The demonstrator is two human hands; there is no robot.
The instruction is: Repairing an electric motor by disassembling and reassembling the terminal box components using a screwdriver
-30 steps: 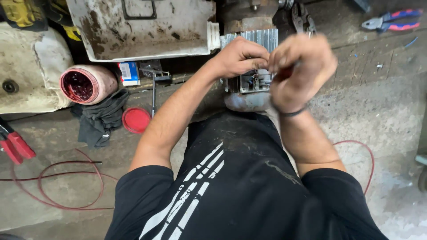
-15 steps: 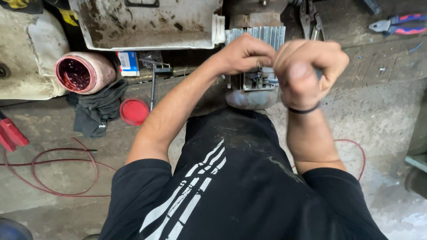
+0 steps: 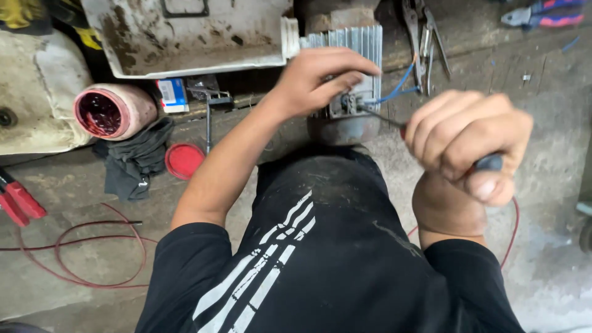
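Note:
A finned grey electric motor (image 3: pixel 351 43) lies on the dirty concrete floor in front of me. My left hand (image 3: pixel 320 80) rests on its side at the small terminal block (image 3: pixel 345 106), fingers curled over it. My right hand (image 3: pixel 468 145) is fisted around the dark handle of a screwdriver (image 3: pixel 382 117). The thin shaft slants up and left, with its tip at the terminal block. Blue wires (image 3: pixel 398 83) run out of the block to the right. My black shirt with white stripes fills the lower part of the view.
Long-nose pliers (image 3: pixel 425 37) lie right of the motor, red-and-blue pliers (image 3: pixel 542 13) at top right. A dirty white tray (image 3: pixel 185 37), a pink tub (image 3: pixel 114 111), a red lid (image 3: pixel 184 160), a black cloth (image 3: pixel 132 157), red wire (image 3: pixel 92 253) and red-handled cutters (image 3: pixel 18 200) lie to the left.
My right hand has drawn back from the motor, down and to the right, so the screwdriver shaft now shows. My left hand stays on the terminal block.

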